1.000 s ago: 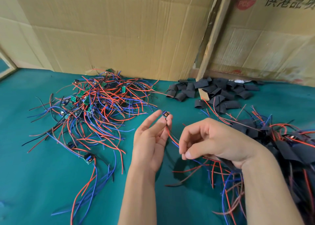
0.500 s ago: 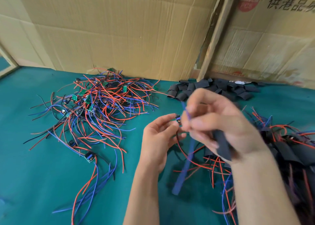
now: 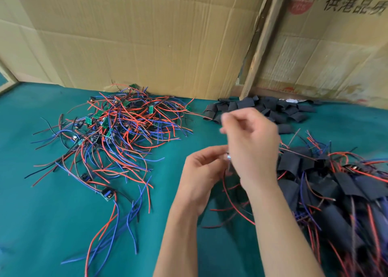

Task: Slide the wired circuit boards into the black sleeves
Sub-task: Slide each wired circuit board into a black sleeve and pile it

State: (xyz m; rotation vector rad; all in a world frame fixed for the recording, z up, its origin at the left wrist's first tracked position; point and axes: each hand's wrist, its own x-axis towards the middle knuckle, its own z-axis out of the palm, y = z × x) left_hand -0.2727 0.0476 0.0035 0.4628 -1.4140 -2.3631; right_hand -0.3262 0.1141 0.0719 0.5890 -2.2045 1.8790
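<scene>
Left hand pinched a small circuit board, right hand blurred above it, grasp unclear, loose black sleeves at one o'clock on the surface

The right hand is motion-blurred, its raised fingertips smeared, so what they pinch cannot be told. It covers most of the small wired circuit board held between both hands; only a pale sliver shows. The left hand seems to grip that board, though its fingertips are hidden. The heap of black-sleeved boards with red and blue wires runs off the right edge, blurred.
</scene>
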